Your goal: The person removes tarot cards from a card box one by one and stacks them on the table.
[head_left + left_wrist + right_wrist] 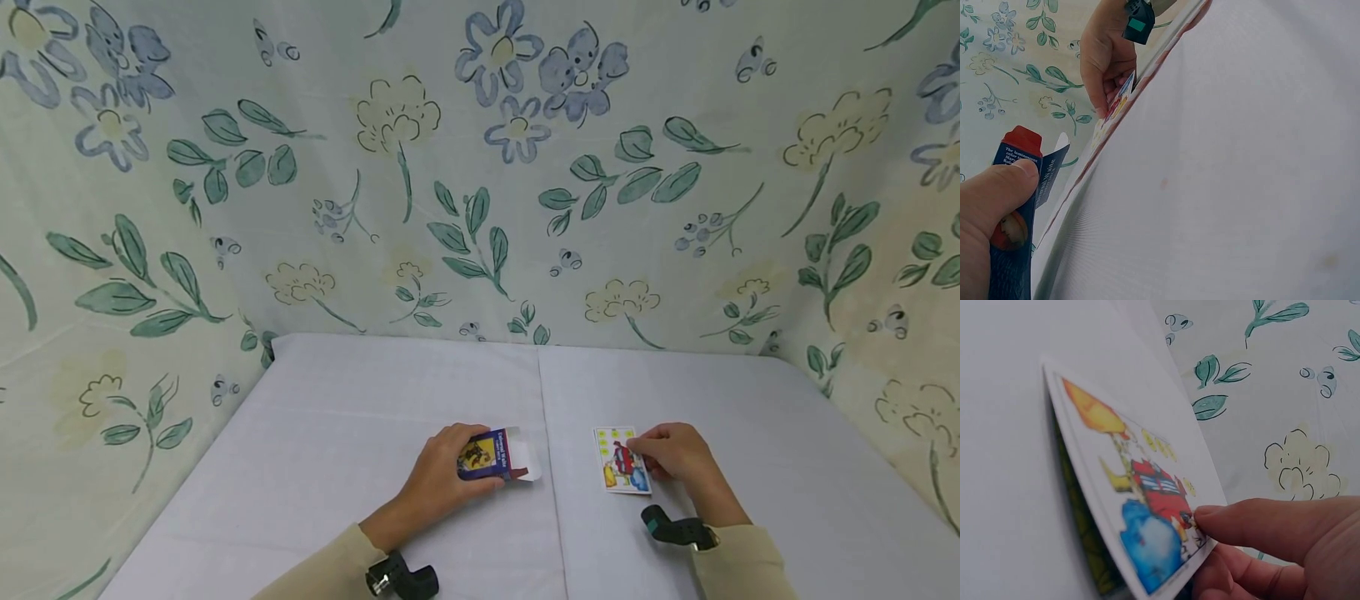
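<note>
My left hand [440, 472] grips a small dark blue card box [483, 455] with a yellow picture on its front. The box's end flap stands open toward the right, and the thumb lies along its side in the left wrist view. To the right, my right hand [681, 457] pinches an illustrated card [622, 462] at its right edge, thumb on the picture and fingers beneath. The picture shows a red figure with yellow and blue shapes. In the right wrist view a dark patterned back surface [1085, 537] shows under the tilted card.
A white cloth [360, 400] covers the table, with a crease running between the two hands. Floral fabric [480, 167] hangs behind the table and along both sides. Each wrist wears a black camera mount [678, 529].
</note>
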Tool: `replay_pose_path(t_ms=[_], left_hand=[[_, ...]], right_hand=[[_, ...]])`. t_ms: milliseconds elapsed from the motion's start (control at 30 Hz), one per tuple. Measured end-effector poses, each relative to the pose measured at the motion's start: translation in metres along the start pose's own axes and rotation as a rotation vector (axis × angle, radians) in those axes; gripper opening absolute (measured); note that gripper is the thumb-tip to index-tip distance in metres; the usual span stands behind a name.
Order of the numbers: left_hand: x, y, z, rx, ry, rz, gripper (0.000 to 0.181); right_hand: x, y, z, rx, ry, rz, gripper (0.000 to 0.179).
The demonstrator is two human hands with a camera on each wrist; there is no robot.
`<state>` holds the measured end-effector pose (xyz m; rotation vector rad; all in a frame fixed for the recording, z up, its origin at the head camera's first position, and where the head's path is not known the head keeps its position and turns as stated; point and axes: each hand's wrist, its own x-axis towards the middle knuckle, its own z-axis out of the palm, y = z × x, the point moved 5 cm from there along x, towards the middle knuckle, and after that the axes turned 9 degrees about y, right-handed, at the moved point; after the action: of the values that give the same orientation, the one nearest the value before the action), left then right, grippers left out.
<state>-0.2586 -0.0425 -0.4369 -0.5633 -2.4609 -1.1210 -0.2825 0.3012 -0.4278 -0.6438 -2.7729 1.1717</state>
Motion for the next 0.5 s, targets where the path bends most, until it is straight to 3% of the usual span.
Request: replay_pose_path(t_ms=[500], left_hand=[[0.0006, 0.0018, -0.0009, -0.011, -0.008, 0.000, 0.074]], right_hand=[[0.0001, -0.0009, 0.0006, -0.015, 0.006, -0.024, 0.032]])
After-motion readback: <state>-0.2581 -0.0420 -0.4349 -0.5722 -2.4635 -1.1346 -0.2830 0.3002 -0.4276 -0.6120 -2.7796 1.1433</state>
